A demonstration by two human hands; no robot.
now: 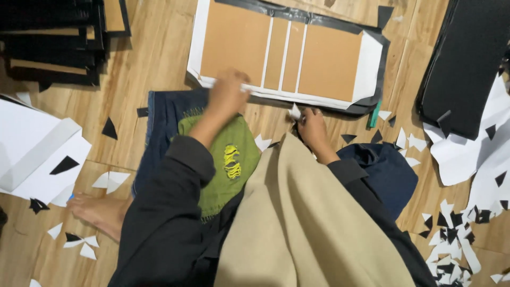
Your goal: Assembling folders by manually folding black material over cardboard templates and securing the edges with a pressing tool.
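Head view is looking straight down at a wooden floor point(159, 58), and I am watching the person's left hand point(227, 94) pressing along the near white edge of a book-cover layout point(289, 53): brown boards, two wide and two narrow, lying on a white sheet with black lining showing around its far and right borders. That hand is blurring, so I cannot tell whether its fingers are flat or curled; it is touching the near edge of the layout. The right hand point(312, 126) is sitting just beside that same near edge, fingers pinching a small white paper scrap point(295, 111). A green tool point(374, 115), its kind unclear, is lying at the layout's near right corner. Left of the layout, black-covered boards point(53, 40) are stacking up; right of it a long black sheet point(465, 64) is lying, with black and white offcuts point(451, 250) scattered nearer the person. My worry is that the left hand's sweep could be dragging the white flap crooked or creasing it, since only one hand is steadying the layout. The boards could also be shifting out of their even gaps under that pressure, and a loose offcut near the edge could be getting trapped beneath the fold.
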